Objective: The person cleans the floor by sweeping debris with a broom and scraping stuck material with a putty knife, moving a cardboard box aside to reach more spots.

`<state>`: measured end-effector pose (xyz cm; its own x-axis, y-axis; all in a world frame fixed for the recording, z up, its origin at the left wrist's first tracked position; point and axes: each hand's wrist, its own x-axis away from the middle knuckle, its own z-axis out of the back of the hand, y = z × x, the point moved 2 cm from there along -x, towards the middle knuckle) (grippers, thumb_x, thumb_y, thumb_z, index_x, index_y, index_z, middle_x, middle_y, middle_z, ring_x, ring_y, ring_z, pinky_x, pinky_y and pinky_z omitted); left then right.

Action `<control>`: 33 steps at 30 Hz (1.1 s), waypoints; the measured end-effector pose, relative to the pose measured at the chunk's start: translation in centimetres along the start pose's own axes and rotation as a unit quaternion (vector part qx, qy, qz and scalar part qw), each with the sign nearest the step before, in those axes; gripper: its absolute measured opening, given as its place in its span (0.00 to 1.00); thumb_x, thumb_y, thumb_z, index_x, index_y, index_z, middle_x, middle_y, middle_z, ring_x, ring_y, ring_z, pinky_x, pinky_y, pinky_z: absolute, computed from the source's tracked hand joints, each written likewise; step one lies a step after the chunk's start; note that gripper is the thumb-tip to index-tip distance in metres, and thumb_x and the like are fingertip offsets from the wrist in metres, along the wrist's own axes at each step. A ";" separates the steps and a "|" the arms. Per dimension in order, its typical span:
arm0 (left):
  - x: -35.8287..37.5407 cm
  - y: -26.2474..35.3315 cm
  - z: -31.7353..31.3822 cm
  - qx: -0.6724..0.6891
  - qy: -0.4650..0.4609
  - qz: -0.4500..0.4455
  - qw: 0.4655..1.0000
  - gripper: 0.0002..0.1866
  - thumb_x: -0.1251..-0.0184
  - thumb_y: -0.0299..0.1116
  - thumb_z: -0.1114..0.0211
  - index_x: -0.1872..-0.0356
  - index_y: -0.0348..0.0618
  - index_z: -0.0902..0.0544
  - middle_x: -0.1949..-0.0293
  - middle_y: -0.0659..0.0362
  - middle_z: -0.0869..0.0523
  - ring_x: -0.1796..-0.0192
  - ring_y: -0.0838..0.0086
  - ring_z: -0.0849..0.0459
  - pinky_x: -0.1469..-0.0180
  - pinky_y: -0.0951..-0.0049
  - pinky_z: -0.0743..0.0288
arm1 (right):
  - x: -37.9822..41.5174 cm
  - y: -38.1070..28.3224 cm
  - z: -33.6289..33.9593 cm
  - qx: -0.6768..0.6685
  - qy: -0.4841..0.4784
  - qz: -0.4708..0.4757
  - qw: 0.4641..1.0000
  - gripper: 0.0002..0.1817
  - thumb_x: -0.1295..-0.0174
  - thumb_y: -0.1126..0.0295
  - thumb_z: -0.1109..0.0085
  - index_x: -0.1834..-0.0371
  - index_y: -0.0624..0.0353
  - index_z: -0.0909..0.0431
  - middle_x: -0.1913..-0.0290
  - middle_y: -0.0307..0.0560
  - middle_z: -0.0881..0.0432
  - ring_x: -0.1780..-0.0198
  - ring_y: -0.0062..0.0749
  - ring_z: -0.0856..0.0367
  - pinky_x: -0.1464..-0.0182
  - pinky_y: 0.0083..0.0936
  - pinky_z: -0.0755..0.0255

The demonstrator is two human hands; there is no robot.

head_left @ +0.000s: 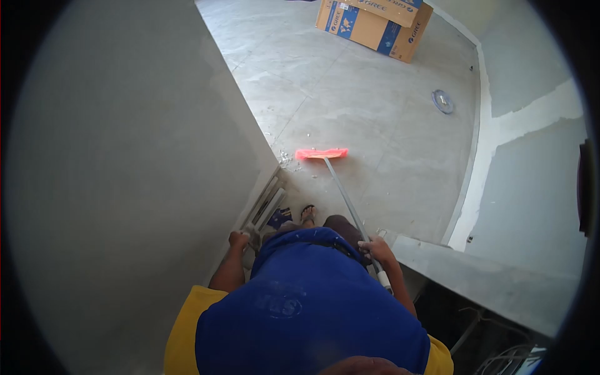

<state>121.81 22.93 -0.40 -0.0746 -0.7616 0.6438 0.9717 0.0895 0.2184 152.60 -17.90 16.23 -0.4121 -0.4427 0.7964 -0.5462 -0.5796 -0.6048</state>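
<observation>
My right hand (377,249) is wrapped round the grey pole of a broom (342,187), close to my right hip. The pole slants away to a bright pink-red broom head (321,154), which rests on the grey floor. White debris (289,159) lies scattered just left of the broom head, by the end of the wall. At my left side, my left hand (238,239) is closed beside the wall, against a greyish object whose shape is unclear.
A grey wall (144,137) stands close on the left. Long pieces (270,203) lean at its end. Farther off are cardboard boxes (375,28) and a round clear item (443,101). A low ledge (462,269) and a dark gap with cables (506,356) lie right.
</observation>
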 end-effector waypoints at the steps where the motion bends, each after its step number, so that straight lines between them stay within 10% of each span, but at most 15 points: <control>1: 1.3 6.7 2.0 -0.015 -0.028 -0.066 0.997 0.21 0.37 0.37 0.33 0.48 0.35 0.16 0.50 0.43 0.14 0.49 0.57 0.13 0.49 0.63 0.21 | -0.2 -2.0 0.8 0.011 -0.004 0.012 1.000 0.10 0.39 0.66 0.36 0.68 0.61 0.26 0.78 0.39 0.27 0.82 0.22 0.29 0.78 0.23 0.33; 5: -0.7 26.8 3.8 0.031 -0.035 -0.293 0.955 0.15 0.38 0.38 0.30 0.57 0.37 0.13 0.62 0.49 0.10 0.58 0.61 0.11 0.54 0.65 0.21 | -3.2 -12.7 4.2 0.072 -0.004 0.007 0.997 0.12 0.40 0.65 0.35 0.67 0.62 0.26 0.77 0.39 0.26 0.82 0.21 0.28 0.79 0.22 0.33; 11: -8.6 45.2 2.6 0.205 -0.093 -0.277 0.934 0.20 0.39 0.45 0.27 0.60 0.36 0.13 0.71 0.57 0.12 0.68 0.77 0.18 0.62 0.72 0.26 | -15.4 -27.9 8.5 0.121 -0.040 0.053 0.990 0.15 0.39 0.63 0.35 0.63 0.64 0.25 0.77 0.39 0.26 0.83 0.19 0.28 0.80 0.20 0.33; 17: -14.0 51.1 3.1 0.435 -0.092 -0.133 0.886 0.23 0.34 0.52 0.31 0.61 0.37 0.14 0.70 0.62 0.14 0.69 0.79 0.21 0.64 0.73 0.28 | -26.4 -40.7 12.3 0.206 -0.069 0.085 0.972 0.14 0.40 0.67 0.35 0.60 0.66 0.26 0.77 0.40 0.26 0.83 0.22 0.28 0.81 0.22 0.33; 23: -18.2 55.4 9.6 0.737 -0.082 -0.028 0.670 0.22 0.26 0.56 0.43 0.59 0.44 0.21 0.71 0.62 0.17 0.72 0.73 0.19 0.68 0.69 0.23 | -38.4 -59.7 10.3 0.337 -0.097 0.094 0.932 0.15 0.41 0.70 0.35 0.61 0.69 0.29 0.78 0.44 0.25 0.83 0.25 0.26 0.82 0.26 0.31; 28: -26.1 52.6 11.6 0.804 -0.015 0.090 0.588 0.27 0.24 0.60 0.53 0.57 0.41 0.29 0.80 0.65 0.33 0.83 0.77 0.38 0.79 0.74 0.40 | -47.3 -69.6 4.1 0.320 -0.151 0.106 0.929 0.13 0.39 0.71 0.36 0.63 0.66 0.30 0.80 0.40 0.28 0.85 0.22 0.29 0.84 0.23 0.33; 33: -36.8 55.7 15.3 0.752 -0.041 0.116 0.648 0.26 0.23 0.56 0.54 0.61 0.40 0.26 0.85 0.67 0.38 0.87 0.78 0.41 0.83 0.72 0.43 | -56.2 -80.3 -4.2 0.295 -0.217 0.097 0.925 0.11 0.38 0.70 0.37 0.60 0.65 0.28 0.80 0.37 0.29 0.86 0.19 0.31 0.85 0.21 0.37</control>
<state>175.29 65.72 -0.69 -0.0377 -0.5840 0.8109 -0.3530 0.7669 0.5359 216.57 56.41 20.08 -0.0581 -0.7366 0.6739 0.0543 -0.6764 -0.7346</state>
